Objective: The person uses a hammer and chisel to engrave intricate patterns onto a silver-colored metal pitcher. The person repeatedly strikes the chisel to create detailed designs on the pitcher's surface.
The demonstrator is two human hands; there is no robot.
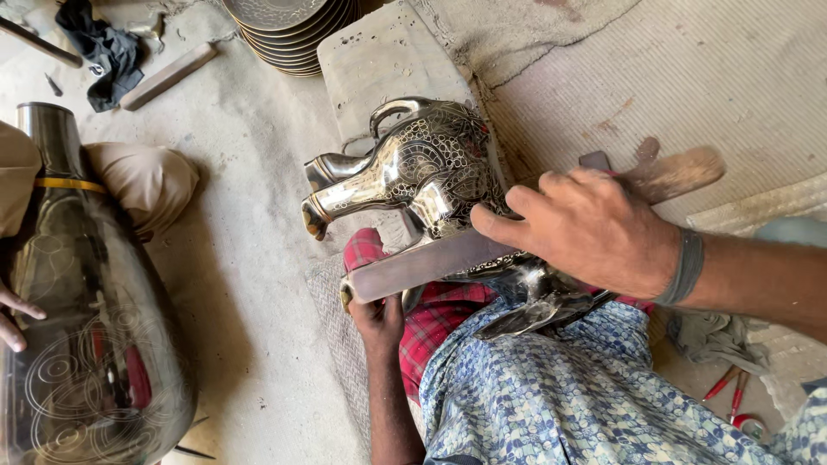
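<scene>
Elephant: the engraved metal elephant (422,168) lay on its side across your lap, trunk pointing left, over the red checked cloth (435,323).
Right hand: your right hand (586,228) rested on the elephant's body, fingers curled down around it and around the flat stick, so it was closed on both; a dark band sat on that wrist.
Stick: the flat stick (422,267) ran slantwise under the elephant, its pale end reaching left past your knee.
Left hand: your left hand (377,317) sat below the stick's left end, touching it from beneath; how tightly it gripped you could not tell from this view.
Mallet: a wooden piece (680,172) showed just behind your right hand, partly blurred.
Clothing: you wore a blue patterned garment (568,396) under the elephant.
Vase: a big dark engraved vase (86,319) stood at the left, with another person's fingers (13,319) on its side.
Plates: a stack of metal plates (293,26) sat at the top, well apart from you.
Slab: a pale flat slab (379,65) lay just beyond the elephant.
Pliers: red-handled pliers (728,387) lay on the floor at the lower right.
</scene>
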